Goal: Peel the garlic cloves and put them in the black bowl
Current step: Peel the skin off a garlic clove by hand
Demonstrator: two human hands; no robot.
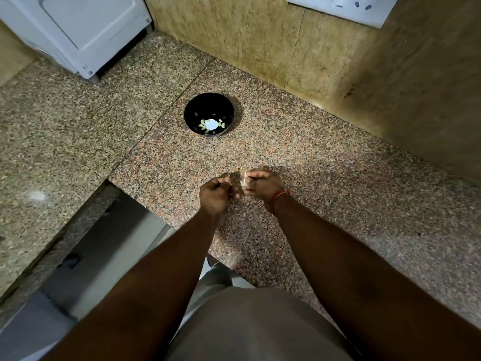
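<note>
Garlic (244, 181) is sitting pinched in right hand (264, 186); left hand (216, 195) is pinching skin. Bowl (192, 110) is at 12 o'clock, well apart. Hard pulling may be dropping the clove.

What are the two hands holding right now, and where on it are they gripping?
The right hand pinches a pale garlic piece at its fingertips. The left hand is curled, pinching something small and thin; what it is cannot be told.

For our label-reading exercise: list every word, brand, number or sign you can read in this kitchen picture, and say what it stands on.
None can be read.
White appliance on the speckled granite counter: no visible lettering.
White wall socket plate: only holes and a switch, no text.
Round black bowl: no marking visible.
</note>
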